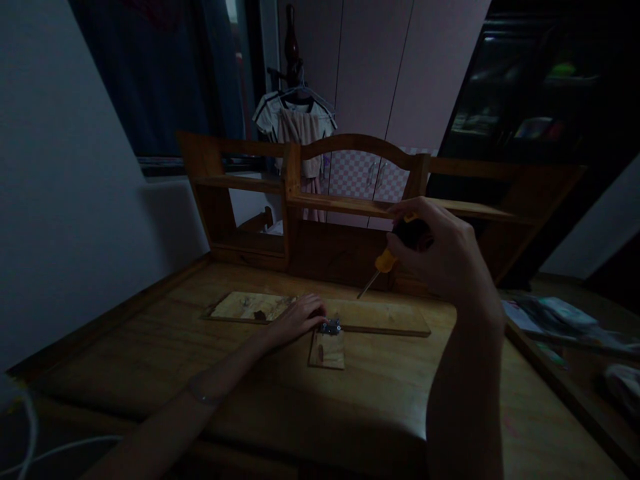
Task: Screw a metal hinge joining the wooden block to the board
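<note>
My right hand [440,250] is raised over the desk, its fingers closed round a screwdriver [385,261] with a yellow and black handle. The shaft points down and to the left, its tip in the air above a long wooden board [385,315]. My left hand [303,317] rests on this board with curled fingers, the fingertips at a small metal hinge [331,326]. Part of the hinge is hidden by the fingers. It sits where a short wooden piece [328,352] meets the long board's near edge. The left part of the board has dark, rough patches.
A wooden shelf unit [350,201] stands along the desk's [380,393] back edge. Beyond it are hanging clothes [295,120] and pale cupboard doors [380,80]. Papers and packets [555,313] lie on a lower surface at right. A white cable [33,427] hangs at lower left.
</note>
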The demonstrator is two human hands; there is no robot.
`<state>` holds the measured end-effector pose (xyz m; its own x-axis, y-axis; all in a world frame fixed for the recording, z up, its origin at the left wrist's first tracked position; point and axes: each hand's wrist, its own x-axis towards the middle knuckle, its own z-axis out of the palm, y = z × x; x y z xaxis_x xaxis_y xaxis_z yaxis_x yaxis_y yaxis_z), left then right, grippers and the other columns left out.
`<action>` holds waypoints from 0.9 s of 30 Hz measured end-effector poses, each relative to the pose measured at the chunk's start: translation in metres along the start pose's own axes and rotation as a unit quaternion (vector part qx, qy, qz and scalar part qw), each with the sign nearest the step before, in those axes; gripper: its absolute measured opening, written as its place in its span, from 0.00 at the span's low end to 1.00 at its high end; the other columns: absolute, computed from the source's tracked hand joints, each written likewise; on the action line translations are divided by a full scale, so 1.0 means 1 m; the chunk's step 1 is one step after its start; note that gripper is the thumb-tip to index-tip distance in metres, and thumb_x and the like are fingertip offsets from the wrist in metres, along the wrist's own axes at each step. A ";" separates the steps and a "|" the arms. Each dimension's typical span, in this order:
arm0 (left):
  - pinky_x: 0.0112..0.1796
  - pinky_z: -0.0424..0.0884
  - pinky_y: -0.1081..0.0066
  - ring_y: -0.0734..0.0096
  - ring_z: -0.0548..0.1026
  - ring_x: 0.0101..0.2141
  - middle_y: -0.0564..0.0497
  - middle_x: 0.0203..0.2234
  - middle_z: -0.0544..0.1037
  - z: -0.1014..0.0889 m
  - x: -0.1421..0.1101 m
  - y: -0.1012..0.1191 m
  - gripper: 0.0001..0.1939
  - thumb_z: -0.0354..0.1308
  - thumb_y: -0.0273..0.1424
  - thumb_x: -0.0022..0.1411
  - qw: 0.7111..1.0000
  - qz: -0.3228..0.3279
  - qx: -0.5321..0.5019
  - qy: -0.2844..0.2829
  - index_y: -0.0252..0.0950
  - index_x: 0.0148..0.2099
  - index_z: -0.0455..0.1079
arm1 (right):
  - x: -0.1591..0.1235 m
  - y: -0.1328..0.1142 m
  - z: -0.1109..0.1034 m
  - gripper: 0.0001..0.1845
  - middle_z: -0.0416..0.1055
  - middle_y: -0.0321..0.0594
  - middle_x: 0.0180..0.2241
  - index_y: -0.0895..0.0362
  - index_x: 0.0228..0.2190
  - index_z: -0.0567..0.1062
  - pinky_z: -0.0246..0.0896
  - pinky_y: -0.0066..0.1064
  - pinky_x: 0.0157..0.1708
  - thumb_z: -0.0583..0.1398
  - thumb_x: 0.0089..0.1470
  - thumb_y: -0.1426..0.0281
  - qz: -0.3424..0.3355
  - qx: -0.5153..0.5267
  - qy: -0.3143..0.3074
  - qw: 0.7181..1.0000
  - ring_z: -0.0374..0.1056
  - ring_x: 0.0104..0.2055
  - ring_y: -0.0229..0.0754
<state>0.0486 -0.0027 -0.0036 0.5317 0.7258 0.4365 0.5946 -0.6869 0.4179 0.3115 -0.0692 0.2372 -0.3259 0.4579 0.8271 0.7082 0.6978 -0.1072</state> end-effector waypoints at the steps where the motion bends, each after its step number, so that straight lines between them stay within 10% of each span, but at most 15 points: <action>1: 0.43 0.65 0.66 0.64 0.69 0.41 0.49 0.36 0.73 0.000 0.000 0.000 0.10 0.57 0.38 0.65 1.000 -0.001 -0.003 0.001 0.36 0.40 0.70 | 0.000 0.000 0.000 0.16 0.73 0.40 0.41 0.51 0.45 0.71 0.63 0.35 0.36 0.59 0.52 0.72 0.000 0.001 0.001 1.000 0.70 0.38 0.43; 16: 0.38 0.66 0.72 0.69 0.73 0.35 0.50 0.33 0.77 -0.011 0.005 0.009 0.07 0.60 0.34 0.62 0.994 -0.063 -0.089 -0.015 0.35 0.37 0.75 | 0.005 0.001 0.075 0.08 0.67 0.37 0.37 0.54 0.39 0.67 0.56 0.30 0.37 0.57 0.55 0.69 -0.018 0.082 -0.160 0.984 0.63 0.35 0.39; 27: 0.36 0.67 0.74 0.69 0.77 0.34 0.51 0.31 0.80 -0.005 0.005 0.011 0.08 0.62 0.34 0.59 0.982 -0.133 -0.132 0.000 0.34 0.37 0.74 | 0.003 -0.002 0.087 0.08 0.67 0.38 0.37 0.53 0.39 0.67 0.56 0.31 0.38 0.58 0.55 0.68 -0.012 0.091 -0.177 0.980 0.64 0.36 0.40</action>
<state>0.0549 -0.0066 0.0075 0.3789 0.8805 0.2848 0.5355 -0.4596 0.7086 0.2548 -0.0212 0.1918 -0.5612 0.5801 0.5903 0.5853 0.7825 -0.2125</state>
